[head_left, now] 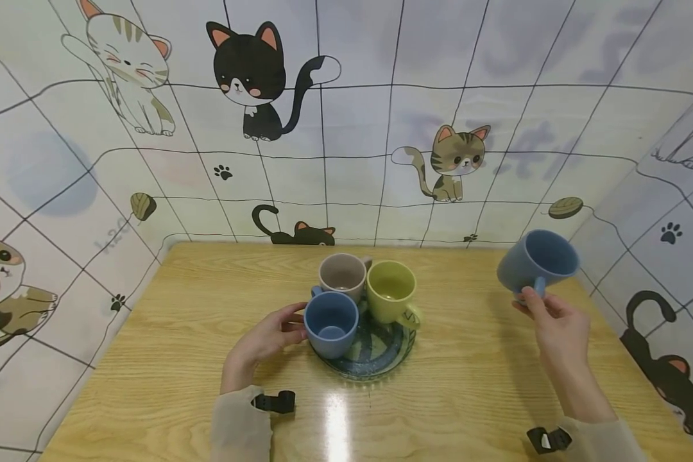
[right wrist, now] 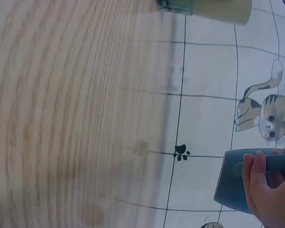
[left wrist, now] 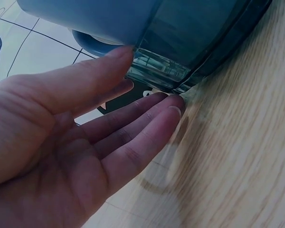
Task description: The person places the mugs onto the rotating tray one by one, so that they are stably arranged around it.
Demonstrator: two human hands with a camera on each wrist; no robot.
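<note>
My right hand [head_left: 562, 324] grips a blue mug [head_left: 516, 266] by its handle, and the mug is in the air above the table's right side. The right wrist view shows the fingers [right wrist: 259, 173] round that handle. Fairly straight fingers of my left hand [head_left: 265, 337] are at the left edge of a round glass tray [head_left: 375, 369]; the left wrist view has the thumb against its side. On the tray stand a second blue mug [head_left: 330, 321], a grey-brown mug [head_left: 342, 273] and a yellow-green mug [head_left: 391, 289]. The blue one is nearest my left hand.
The wooden table [head_left: 456, 398] ends at the back against a wall sheet [head_left: 358, 179] printed with cartoon cats and grid lines. More of this sheet stands along the left and right sides. Dark straps are on both wrists.
</note>
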